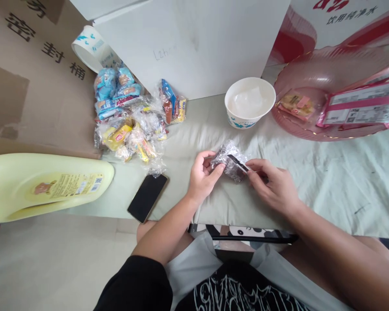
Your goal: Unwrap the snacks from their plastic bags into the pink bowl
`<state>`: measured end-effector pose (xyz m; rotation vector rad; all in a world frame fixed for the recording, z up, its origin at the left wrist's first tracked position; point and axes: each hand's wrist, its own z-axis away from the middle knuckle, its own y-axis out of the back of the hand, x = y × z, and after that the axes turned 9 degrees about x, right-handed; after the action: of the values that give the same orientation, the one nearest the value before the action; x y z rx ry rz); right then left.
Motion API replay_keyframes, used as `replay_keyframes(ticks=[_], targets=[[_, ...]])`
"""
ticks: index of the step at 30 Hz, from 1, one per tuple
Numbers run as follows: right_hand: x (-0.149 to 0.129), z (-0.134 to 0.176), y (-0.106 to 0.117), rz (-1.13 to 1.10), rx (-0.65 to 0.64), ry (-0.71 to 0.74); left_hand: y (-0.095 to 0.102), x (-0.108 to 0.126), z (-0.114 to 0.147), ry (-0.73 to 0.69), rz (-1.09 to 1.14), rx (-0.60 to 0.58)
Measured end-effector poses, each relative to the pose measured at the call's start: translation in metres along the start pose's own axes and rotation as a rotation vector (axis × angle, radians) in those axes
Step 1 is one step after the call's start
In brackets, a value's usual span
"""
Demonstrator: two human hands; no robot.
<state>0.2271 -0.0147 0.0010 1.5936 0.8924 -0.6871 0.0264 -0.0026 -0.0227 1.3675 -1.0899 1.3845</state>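
Left fingers (218, 170) pinch a crinkled clear packet (223, 154); right fingers (258, 164) pinch a cutter (239, 164) over it. Beyond them stands a paper bowl (240, 122); open cloth (330, 181) spreads rightward, the near edge of the bench (246, 211) bodyward.

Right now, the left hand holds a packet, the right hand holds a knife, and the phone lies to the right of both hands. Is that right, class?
Not quite. The left hand holds the packet and the right hand the knife, but the phone lies to the left of both, as the head view shows.
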Motion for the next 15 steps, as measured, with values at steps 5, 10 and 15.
replay_keyframes(ticks=[5,10,15], targets=[[-0.0014,-0.002,0.0016,0.013,0.033,0.051,0.0001,-0.001,-0.0002,-0.021,0.03,-0.028],[-0.0016,-0.0028,0.0006,0.018,0.036,0.099,0.0001,-0.0029,0.001,-0.022,0.007,-0.05],[0.0,-0.0019,-0.0021,0.011,0.046,0.126,-0.0011,-0.0055,0.0016,-0.027,-0.024,-0.027]])
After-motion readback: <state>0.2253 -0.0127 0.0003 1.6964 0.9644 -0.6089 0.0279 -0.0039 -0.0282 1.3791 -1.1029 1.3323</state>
